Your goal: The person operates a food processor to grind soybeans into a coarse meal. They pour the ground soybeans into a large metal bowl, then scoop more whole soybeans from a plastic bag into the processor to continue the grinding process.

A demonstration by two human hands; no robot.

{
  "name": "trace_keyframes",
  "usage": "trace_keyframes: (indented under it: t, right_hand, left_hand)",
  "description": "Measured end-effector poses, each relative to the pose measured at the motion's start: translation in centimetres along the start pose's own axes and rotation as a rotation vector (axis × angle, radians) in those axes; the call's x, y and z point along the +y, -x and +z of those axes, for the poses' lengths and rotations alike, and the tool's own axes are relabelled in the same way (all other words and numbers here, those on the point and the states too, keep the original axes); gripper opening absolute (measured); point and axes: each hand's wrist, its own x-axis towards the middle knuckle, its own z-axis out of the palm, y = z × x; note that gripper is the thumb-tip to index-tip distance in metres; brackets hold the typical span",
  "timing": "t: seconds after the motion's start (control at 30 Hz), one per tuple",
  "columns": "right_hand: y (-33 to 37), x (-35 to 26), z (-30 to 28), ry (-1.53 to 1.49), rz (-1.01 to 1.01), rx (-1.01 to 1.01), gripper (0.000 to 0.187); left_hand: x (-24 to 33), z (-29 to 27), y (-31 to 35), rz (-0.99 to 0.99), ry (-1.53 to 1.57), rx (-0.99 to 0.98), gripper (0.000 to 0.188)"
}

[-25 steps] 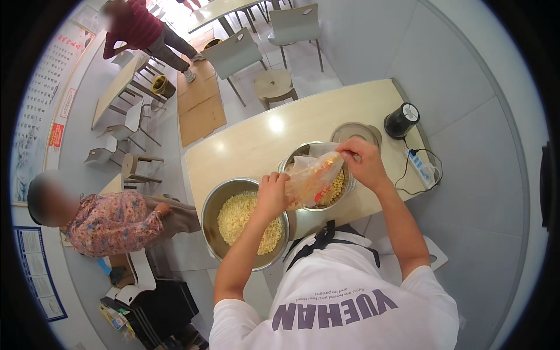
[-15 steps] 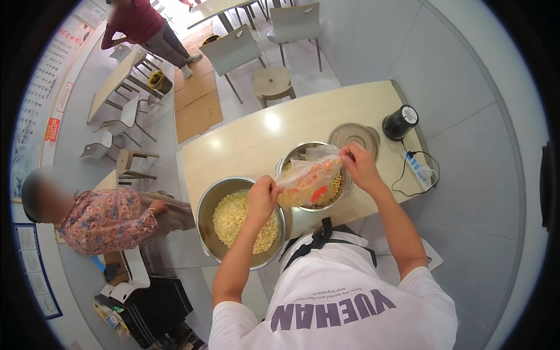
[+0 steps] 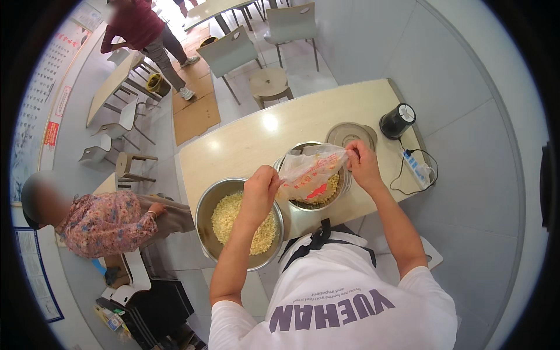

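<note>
Between my hands a thin clear plastic bag (image 3: pixel 315 171) with red print is stretched out. My left hand (image 3: pixel 261 189) pinches its left edge, and my right hand (image 3: pixel 363 165) pinches its right edge. Below the bag is a metal pot (image 3: pixel 345 188), partly hidden by it, with yellowish grains (image 3: pixel 331 189) showing inside. To the left of the pot, beneath my left forearm, stands a wide steel basin (image 3: pixel 205 224) holding pale yellow chopped bits (image 3: pixel 230 217).
A round lid (image 3: pixel 344 135) lies behind the pot on the pale table (image 3: pixel 233 146). A black appliance (image 3: pixel 398 120) and a power strip (image 3: pixel 417 169) with a cable are at the right. One person (image 3: pixel 111 224) stands left in a floral top; another (image 3: pixel 146 32) is farther back.
The bag has been raised slightly and its top spread wider and flatter between my hands. My left hand has come up a little. The far person has changed leg position.
</note>
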Motion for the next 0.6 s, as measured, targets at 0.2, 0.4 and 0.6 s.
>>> trace_keyframes:
  t: [0.2,0.4,0.6]
  right_hand:
    - [0.6,-1.4,-0.2,-0.171,-0.046,0.091,0.008]
    - [0.8,-2.7,-1.0,-0.021,-0.260,0.079,0.008]
    - [1.2,-2.2,-1.4,-0.119,-0.162,0.056,0.008]
  left_hand:
    - [3.1,-1.2,-2.2,0.067,0.003,-0.014,0.019]
    - [4.9,-2.1,-3.9,0.136,-0.018,-0.028,0.017]
    - [6.0,-3.1,-4.5,0.159,-0.064,-0.029,0.013]
